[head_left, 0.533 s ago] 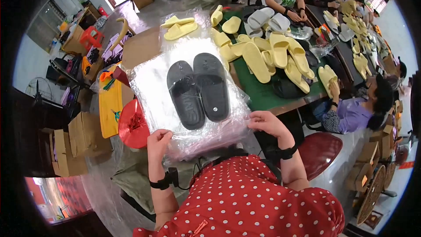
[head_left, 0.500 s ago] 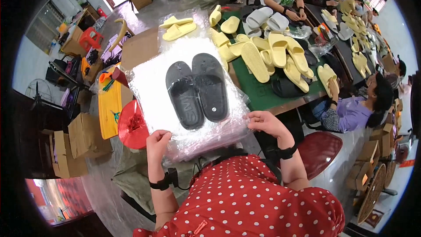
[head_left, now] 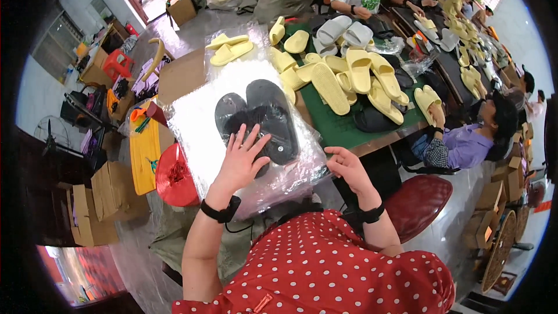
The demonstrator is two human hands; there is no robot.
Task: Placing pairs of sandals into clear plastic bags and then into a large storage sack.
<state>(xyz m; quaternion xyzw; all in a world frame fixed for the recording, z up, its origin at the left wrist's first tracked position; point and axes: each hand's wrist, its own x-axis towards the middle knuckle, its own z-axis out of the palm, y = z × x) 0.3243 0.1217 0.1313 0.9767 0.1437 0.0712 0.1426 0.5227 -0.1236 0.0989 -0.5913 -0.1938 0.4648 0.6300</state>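
A pair of black slide sandals (head_left: 274,117) lies side by side in a clear plastic bag, on top of a stack of shiny clear bags (head_left: 195,117) in front of me. My left hand (head_left: 241,157) rests over the near part of the left sandal, fingers spread flat on the plastic. Part of that sandal is covered by it. Beside the stack's right edge is my right hand (head_left: 350,168), with thumb and index finger apart and the other fingers loosely bent. It grips nothing that I can see. Each wrist wears a black band.
Pale yellow slides (head_left: 330,88) and grey slides (head_left: 334,30) heap on the green table (head_left: 343,131). A bagged yellow pair (head_left: 231,52) lies beyond the stack. Left stands a red roll of plastic twine (head_left: 176,177). A red stool (head_left: 421,203) is right; co-workers sit along the tables.
My left hand has moved from the stack's near left corner up onto the bagged sandals and spread its fingers. My right hand has come off the near right edge, its fingers looser.
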